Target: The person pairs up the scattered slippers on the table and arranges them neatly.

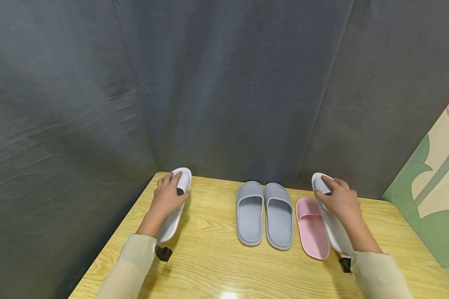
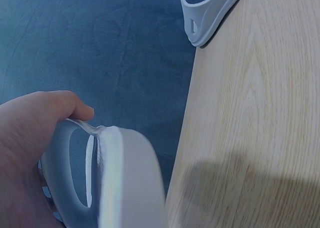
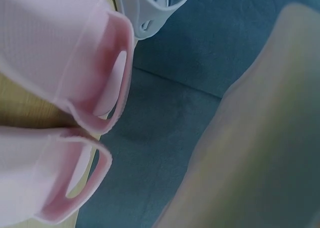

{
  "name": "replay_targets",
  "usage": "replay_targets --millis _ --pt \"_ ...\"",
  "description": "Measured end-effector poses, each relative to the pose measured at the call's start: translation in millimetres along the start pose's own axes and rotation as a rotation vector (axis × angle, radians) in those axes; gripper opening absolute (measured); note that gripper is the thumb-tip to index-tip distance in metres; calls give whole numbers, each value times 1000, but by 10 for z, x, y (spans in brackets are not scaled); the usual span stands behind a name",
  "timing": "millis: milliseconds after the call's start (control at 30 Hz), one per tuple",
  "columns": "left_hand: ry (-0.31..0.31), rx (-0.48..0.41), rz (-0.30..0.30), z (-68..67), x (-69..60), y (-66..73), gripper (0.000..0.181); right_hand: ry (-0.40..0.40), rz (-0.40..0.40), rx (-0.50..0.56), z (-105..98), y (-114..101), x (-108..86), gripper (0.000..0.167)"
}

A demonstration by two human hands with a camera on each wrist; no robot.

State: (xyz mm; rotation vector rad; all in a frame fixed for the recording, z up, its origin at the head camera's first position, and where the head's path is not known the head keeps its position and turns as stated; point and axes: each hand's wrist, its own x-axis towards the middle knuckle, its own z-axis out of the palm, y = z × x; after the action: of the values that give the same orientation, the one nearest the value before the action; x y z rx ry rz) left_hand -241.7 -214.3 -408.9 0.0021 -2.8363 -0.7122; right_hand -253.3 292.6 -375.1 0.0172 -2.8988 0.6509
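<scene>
In the head view my left hand [image 1: 167,198] grips a white slipper [image 1: 171,227] by its strap over the table's left side. The left wrist view shows the thumb along the strap's edge, the white slipper [image 2: 137,183] tilted and its shadow on the wood. My right hand [image 1: 342,202] grips another white slipper [image 1: 336,232] by its strap, over a pair of pink slippers. One pink slipper [image 1: 313,238] shows beside it; the other is mostly hidden under it. In the right wrist view both pink slippers [image 3: 82,53] are seen, with a pale blurred shape, apparently the white slipper [image 3: 250,148], close up.
Between the hands, a pair of grey slippers [image 1: 250,220] stands side by side near the back of the wooden table [image 1: 209,265]. A dark grey cloth [image 1: 224,91] hangs behind and to the left. At the right is a panel with a leaf pattern [image 1: 443,220].
</scene>
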Motion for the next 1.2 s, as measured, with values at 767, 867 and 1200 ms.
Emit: replay_targets --millis 767,867,1200 --pt "17 -9 11 6 6 -22 78 -3 -37 18 118 -297 67 67" --pt "18 -5 13 9 9 -27 78 2 -44 23 124 -340 68 67" --pt "11 0 15 4 1 -10 78 10 -61 43 176 -487 80 66"
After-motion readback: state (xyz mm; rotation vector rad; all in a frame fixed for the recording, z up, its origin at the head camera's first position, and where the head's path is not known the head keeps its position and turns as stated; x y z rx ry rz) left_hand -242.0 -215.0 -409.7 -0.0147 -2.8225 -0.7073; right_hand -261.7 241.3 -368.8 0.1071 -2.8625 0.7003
